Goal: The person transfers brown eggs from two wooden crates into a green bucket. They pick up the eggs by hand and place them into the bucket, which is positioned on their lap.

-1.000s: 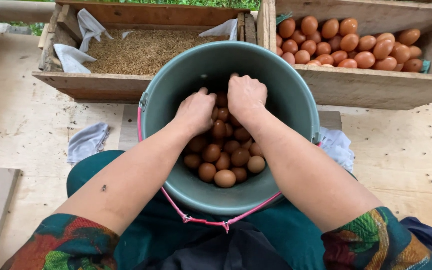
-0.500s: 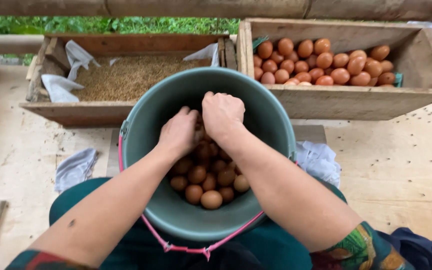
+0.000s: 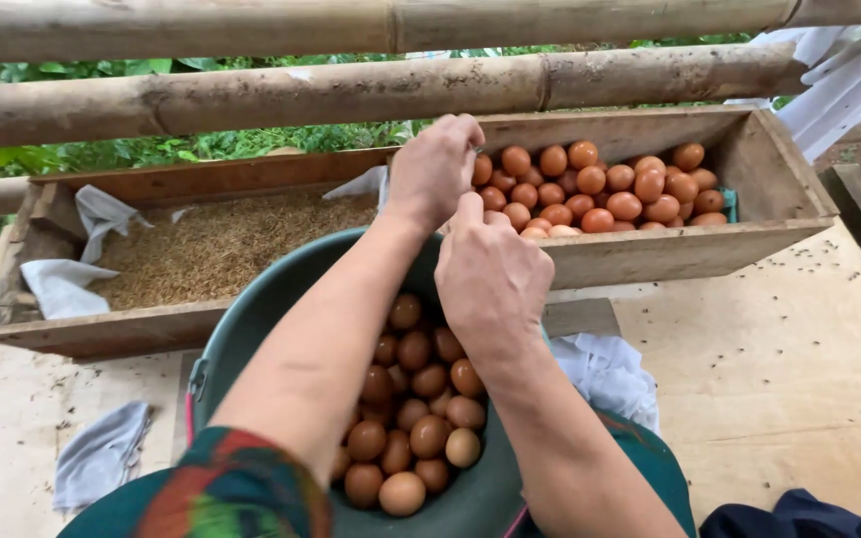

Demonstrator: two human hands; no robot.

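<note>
1. Eggs (image 3: 413, 413) fill green bucket (image 3: 251, 319) on lap, below both hands.
2. Egg crate (image 3: 749, 159) lies just ahead; left hand (image 3: 435, 169) nearer, over its left end.
3. Right hand (image 3: 490, 279) behind; both grips curled, contents hidden.

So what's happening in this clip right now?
A person sits with a green plastic bucket of brown eggs in front of them. Both hands are raised above it: the left hand reaches toward the wooden crate of eggs, the right hand is just behind. Whether either holds an egg is unclear. Another wooden crate holds grain husks.
</note>
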